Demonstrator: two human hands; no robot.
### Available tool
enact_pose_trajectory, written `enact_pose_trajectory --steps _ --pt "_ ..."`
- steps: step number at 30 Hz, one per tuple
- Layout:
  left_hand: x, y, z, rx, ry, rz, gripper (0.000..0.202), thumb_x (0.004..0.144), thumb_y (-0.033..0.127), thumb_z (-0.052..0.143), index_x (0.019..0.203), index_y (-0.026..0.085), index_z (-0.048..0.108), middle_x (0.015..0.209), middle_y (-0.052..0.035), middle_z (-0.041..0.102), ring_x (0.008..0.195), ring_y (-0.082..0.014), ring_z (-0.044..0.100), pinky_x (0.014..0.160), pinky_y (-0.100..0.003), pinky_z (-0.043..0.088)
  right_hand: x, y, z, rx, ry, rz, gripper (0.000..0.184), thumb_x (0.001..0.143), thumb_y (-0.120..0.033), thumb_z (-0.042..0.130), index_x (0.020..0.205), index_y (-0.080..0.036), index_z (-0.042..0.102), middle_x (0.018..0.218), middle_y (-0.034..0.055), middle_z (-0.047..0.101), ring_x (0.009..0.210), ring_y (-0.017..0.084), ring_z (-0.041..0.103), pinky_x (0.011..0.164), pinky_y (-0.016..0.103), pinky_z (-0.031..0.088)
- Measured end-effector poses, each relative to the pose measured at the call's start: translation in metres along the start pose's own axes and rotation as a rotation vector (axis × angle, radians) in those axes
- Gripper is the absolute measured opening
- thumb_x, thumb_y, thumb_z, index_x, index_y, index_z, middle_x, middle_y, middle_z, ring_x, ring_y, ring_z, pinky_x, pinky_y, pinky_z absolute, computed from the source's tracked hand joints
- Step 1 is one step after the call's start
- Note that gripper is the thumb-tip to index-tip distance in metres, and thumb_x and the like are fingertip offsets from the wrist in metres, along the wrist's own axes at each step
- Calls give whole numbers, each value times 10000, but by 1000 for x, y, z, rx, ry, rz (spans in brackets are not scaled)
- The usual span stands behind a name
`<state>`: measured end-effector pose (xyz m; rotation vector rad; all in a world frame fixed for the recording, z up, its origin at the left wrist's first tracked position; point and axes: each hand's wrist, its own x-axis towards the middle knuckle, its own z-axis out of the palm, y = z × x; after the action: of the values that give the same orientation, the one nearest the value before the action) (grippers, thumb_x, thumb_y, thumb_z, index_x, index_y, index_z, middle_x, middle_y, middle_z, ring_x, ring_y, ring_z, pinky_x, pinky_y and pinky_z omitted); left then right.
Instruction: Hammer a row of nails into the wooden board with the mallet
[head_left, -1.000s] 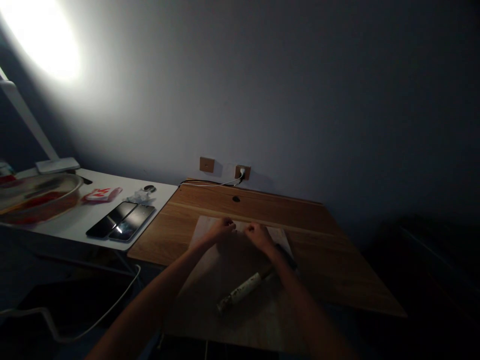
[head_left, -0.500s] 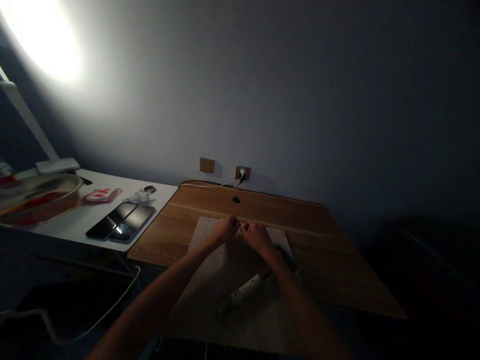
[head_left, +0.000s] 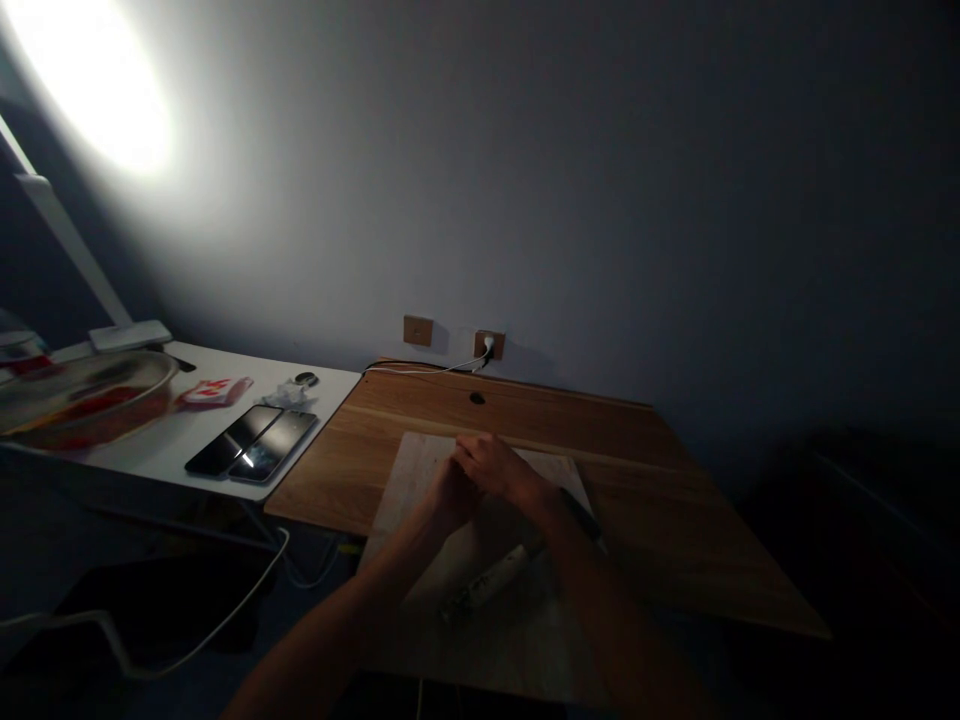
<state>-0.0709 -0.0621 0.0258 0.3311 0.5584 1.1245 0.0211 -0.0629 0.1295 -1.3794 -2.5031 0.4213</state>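
- Lying nearest among the things, a hammer (head_left: 487,580) is on the board (head_left: 401,480), its pale handle at about six o'clock from the hands and its dark head (head_left: 581,513) towards four. The right forearm passes above it and hides part of the shaft.
- Beyond the handle, over the far part of the board, the left hand (head_left: 452,490) and the right hand (head_left: 491,465) meet, the right partly covering the left. Whether either rests on the wood cannot be told.
- The grip of each is narrow, with fingers curled in; whether anything is pinched there cannot be seen. If a small piece is there, it is hidden where the hands meet.
- The step in hand looks like close two-handed fingerwork, with the hammer lying free of both grips. The next move would seem to call for steady fingertips, and for care that the right forearm does not knock the hammer.
- Under and past the board spreads the brown tabletop (head_left: 720,560).
- At nine o'clock, on the white tabletop (head_left: 161,455), two phones (head_left: 274,447) lie side by side.
- Farther round, between nine and ten, are a red-and-white packet (head_left: 214,392), some crumpled wrap (head_left: 287,394) and a large bowl (head_left: 154,405).
- Farthest, a lamp (head_left: 79,250) stands at ten, and a wall socket (head_left: 500,346) with cables sits at twelve.
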Motion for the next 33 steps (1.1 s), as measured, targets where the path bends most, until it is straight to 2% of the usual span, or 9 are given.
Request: enact_pose_trajectory --steps 6,10,14,17,20,23,25,28,33 --pt "-11 4 1 -61 8 -19 233 968 285 470 847 153 619 862 -71 661 783 -164 634 708 -263 506 -13 -6 -4 144 -27 -137 327 1066 -290 350 1006 -195 657 952 57 735 840 162 682 783 274 474" --pt "-7 5 -3 107 42 -32 138 885 250 561 781 162 581 724 -12 589 622 -109 552 599 -211 442 -26 -3 -15 344 83 -103 333 1064 -356 365 1026 -211 662 958 44 734 890 165 692 820 280 485" --pt "-7 12 -4 773 -61 -4 283 896 333 542 661 176 522 573 31 467 492 -94 415 499 -218 312 -40 8 -23 419 227 -21 278 1026 -377 448 1096 -208 658 1058 63 735 965 174 690 866 295 501" --pt "-13 15 -1 1446 -205 204 293 884 291 566 616 179 524 567 12 483 530 -121 454 547 -249 334 -52 18 -23 419 268 30 227 982 -344 521 1092 -200 658 1075 70 728 939 172 696 818 286 529" --pt "-20 13 5 1917 -291 439 212 919 223 515 742 170 619 739 -60 617 656 -176 570 647 -292 417 -67 27 -16 380 295 54 194 959 -308 545 1067 -201 666 1057 65 728 890 169 699 793 292 549" --pt "-24 10 7 2174 -466 538 218 959 177 446 969 145 662 988 -131 668 850 -230 632 770 -334 477 -89 38 -4 303 319 66 200 958 -246 517 1074 -209 675 1074 66 721 939 182 691 877 337 553" --pt "-26 10 5 2267 -571 589 220 971 175 444 1036 139 651 1055 -144 656 952 -248 623 863 -360 483 -108 45 5 219 345 74 237 946 -183 490 1081 -214 683 1083 71 710 1009 202 675 942 380 541" --pt "-30 12 -1 2251 -622 647 211 971 222 492 1110 162 638 1111 -140 647 1047 -268 600 966 -413 455 -141 53 17 79 377 102 342 921 -105 449 1135 -231 685 1133 77 687 1107 226 642 1004 431 527" --pt "-52 22 -12 1802 -610 775 471 886 302 679 1347 289 589 1421 -128 569 1343 -323 492 1175 -517 273 -189 49 44 -111 310 17 652 798 17 429 1340 -302 602 1400 49 584 1356 239 505 1128 466 457"
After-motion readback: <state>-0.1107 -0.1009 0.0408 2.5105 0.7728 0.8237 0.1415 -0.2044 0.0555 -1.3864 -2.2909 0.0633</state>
